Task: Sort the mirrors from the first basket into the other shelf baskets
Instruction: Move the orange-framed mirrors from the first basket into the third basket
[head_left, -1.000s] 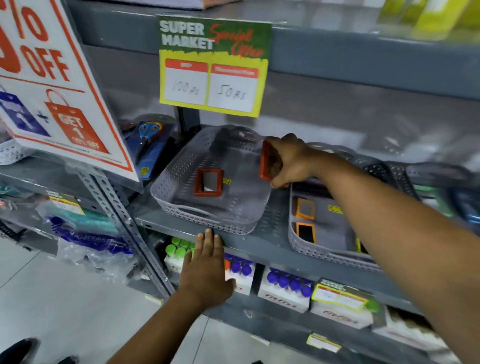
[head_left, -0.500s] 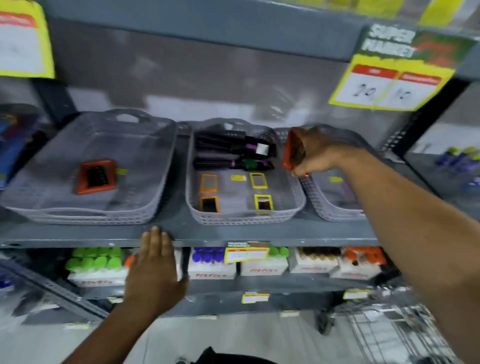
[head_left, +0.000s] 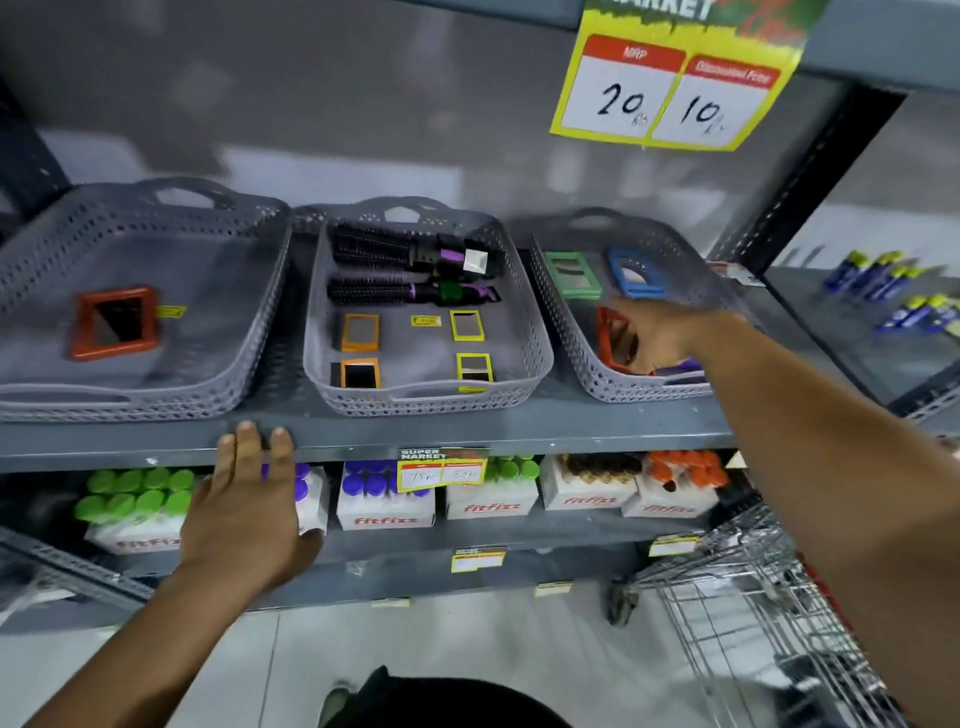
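Three grey perforated baskets stand in a row on the shelf. The left basket (head_left: 244, 322) holds one red-framed mirror (head_left: 115, 323). In the middle basket (head_left: 530, 332) lie two black hairbrushes (head_left: 410, 252) and small orange (head_left: 359, 332) and yellow (head_left: 466, 326) mirrors. My right hand (head_left: 660, 338) reaches into the right basket (head_left: 582, 364), shut on a red-framed mirror (head_left: 609, 338) held low inside it, tilted. Behind it lie a green mirror (head_left: 574, 274) and a blue mirror (head_left: 635, 270). With fingers spread and nothing in it, my left hand (head_left: 244, 514) rests against the shelf's front edge.
A yellow price sign (head_left: 670, 88) hangs from the shelf above. Boxes of capped bottles (head_left: 387, 493) fill the lower shelf. A wire shopping cart (head_left: 753, 613) stands at the lower right. Blue-and-yellow items (head_left: 883, 280) lie on the neighbouring shelf to the right.
My right hand carried the red mirror from the left basket rightwards past the middle basket and lowered it into the right basket. The view swung right; my left hand stayed on the shelf edge.
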